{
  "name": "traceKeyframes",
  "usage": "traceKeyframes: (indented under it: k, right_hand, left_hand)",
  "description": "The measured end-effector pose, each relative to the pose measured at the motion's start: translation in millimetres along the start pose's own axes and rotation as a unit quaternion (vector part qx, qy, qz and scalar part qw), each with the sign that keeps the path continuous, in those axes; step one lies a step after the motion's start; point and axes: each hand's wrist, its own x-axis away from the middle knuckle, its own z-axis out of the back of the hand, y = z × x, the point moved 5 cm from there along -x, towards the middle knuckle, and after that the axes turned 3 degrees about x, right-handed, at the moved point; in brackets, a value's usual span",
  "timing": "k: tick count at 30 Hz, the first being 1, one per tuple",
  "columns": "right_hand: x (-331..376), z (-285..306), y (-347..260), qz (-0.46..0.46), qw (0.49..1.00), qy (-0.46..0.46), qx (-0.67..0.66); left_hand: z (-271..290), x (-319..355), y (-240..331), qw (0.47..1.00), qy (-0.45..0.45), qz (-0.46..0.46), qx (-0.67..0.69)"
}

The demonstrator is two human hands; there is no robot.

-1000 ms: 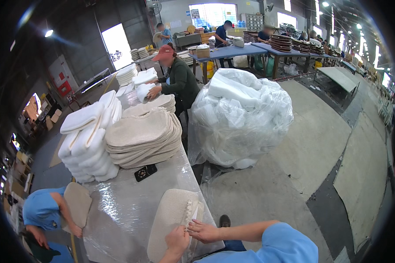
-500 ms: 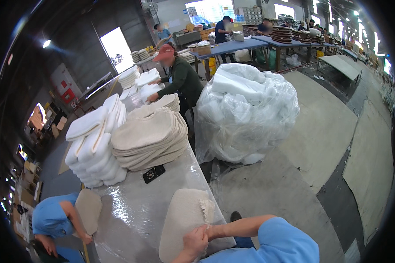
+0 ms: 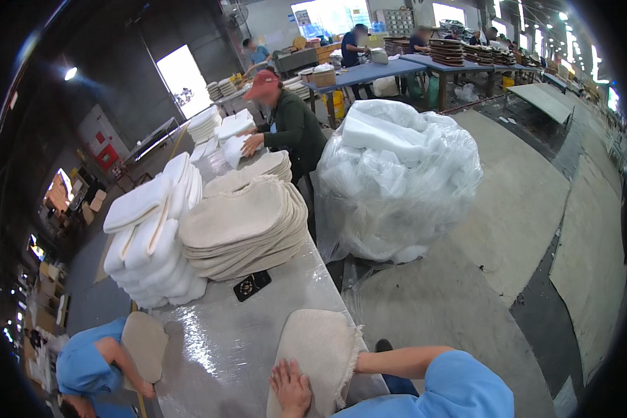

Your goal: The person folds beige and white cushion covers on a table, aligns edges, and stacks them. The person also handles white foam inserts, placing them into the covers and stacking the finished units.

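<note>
A beige fabric cushion cover (image 3: 320, 345) with a frayed right edge lies on the plastic-wrapped table near me. My left hand (image 3: 291, 390) rests flat on its lower left part, fingers spread. From the right my right forearm (image 3: 404, 361) reaches the frayed edge. The right hand itself is hidden inside or under the cover, so its fingers do not show.
Farther up the table (image 3: 219, 334) are a black phone (image 3: 251, 285), a stack of beige covers (image 3: 240, 219) and folded white padding (image 3: 143, 223). A co-worker in blue (image 3: 90, 359) handles another beige piece (image 3: 144, 348). A large plastic bag of white padding (image 3: 397, 184) stands right.
My hands were together at the cover's right side; now the left lies flat on it and the right is out of sight at the frayed edge. The fringe has shifted outward to the right.
</note>
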Motion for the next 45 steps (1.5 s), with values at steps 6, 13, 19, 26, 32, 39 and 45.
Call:
traceKeyframes:
  k: [6, 13, 19, 26, 32, 39, 45]
  right_hand:
    - [8, 11, -1, -0.026, 0.998, 0.036, 0.046]
    - [11, 8, 11, -0.058, 0.995, 0.055, 0.054]
    - [6, 13, 8, -0.061, 0.994, 0.057, 0.072]
    - [19, 11, 14, -0.088, 0.989, 0.076, 0.091]
    - [28, 12, 13, -0.098, 0.986, 0.082, 0.105]
    - [29, 10, 17, -0.081, 0.988, 0.123, 0.053]
    - [31, 23, 10, -0.054, 0.988, 0.130, 0.067]
  left_hand:
    - [-1, 3, 0, 1.000, -0.016, 0.011, 0.009]
    - [-6, -13, -3, 0.989, -0.107, 0.079, 0.060]
    - [-7, -135, 29, 0.977, -0.075, -0.088, 0.182]
    - [-44, -165, 41, 0.967, -0.148, -0.133, 0.157]
    - [-48, -158, 45, 0.980, -0.114, -0.149, 0.072]
    - [-42, -158, 56, 0.981, -0.106, -0.162, 0.028]
    - [-33, -153, 56, 0.980, -0.138, -0.145, 0.016]
